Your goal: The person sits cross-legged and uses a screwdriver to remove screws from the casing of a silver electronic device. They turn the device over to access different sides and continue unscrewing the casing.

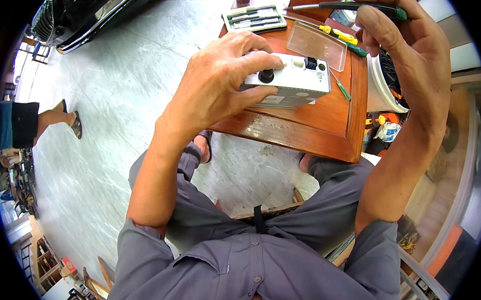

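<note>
A boxy metal device [302, 87] with a white top panel, a black knob and several sockets sits on the wooden table [335, 124]. My left hand [220, 71] grips its left end, fingers over the top panel and thumb along the near side. Raised at the upper right, my right hand [411, 55] holds a screwdriver [346, 5] by its black and green handle. Its thin shaft points left, above the table's far side and apart from the device.
Behind the device are a case of small screwdrivers [255, 19], a clear plastic lid [316, 46] and a yellow-handled screwdriver [339, 34]. A small green screwdriver [342, 90] lies right of it. A white bucket [385, 87] stands beside the table. Another person's leg [56, 119] shows far left, below a black car [91, 12].
</note>
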Demonstrator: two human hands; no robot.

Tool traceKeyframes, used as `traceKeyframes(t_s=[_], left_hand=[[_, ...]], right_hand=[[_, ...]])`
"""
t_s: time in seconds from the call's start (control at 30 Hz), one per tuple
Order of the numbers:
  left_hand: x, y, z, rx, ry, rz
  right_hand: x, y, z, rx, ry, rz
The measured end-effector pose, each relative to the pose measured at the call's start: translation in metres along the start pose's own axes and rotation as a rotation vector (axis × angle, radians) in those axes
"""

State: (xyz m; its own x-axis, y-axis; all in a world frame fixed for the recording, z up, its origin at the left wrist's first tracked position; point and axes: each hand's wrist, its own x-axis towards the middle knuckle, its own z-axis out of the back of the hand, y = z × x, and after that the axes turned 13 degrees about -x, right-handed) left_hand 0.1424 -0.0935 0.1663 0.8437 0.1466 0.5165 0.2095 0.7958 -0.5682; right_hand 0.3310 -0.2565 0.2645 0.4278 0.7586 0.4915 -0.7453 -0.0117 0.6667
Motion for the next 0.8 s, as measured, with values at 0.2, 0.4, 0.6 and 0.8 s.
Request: traceKeyframes(t_s=[0.2,0.4,0.6,0.8], left_hand=[[0.002,-0.003,-0.002,0.004,0.0,0.002],[0.006,-0.006,0.001,0.0,0.028,0.023],[0.006,-0.006,0.0,-0.031,0.035,0.038],[0.005,-0.008,-0.001,-0.034,0.028,0.036]], right_hand=[[0.005,-0.003,0.009,0.03,0.117,0.003],[-0.001,0.003,0.002,-0.272,0.1,0.058],[0.006,0.013,-0.003,-0.32,0.225,0.053],[0.002,0.011,-0.005,-0.363,0.163,0.108]])
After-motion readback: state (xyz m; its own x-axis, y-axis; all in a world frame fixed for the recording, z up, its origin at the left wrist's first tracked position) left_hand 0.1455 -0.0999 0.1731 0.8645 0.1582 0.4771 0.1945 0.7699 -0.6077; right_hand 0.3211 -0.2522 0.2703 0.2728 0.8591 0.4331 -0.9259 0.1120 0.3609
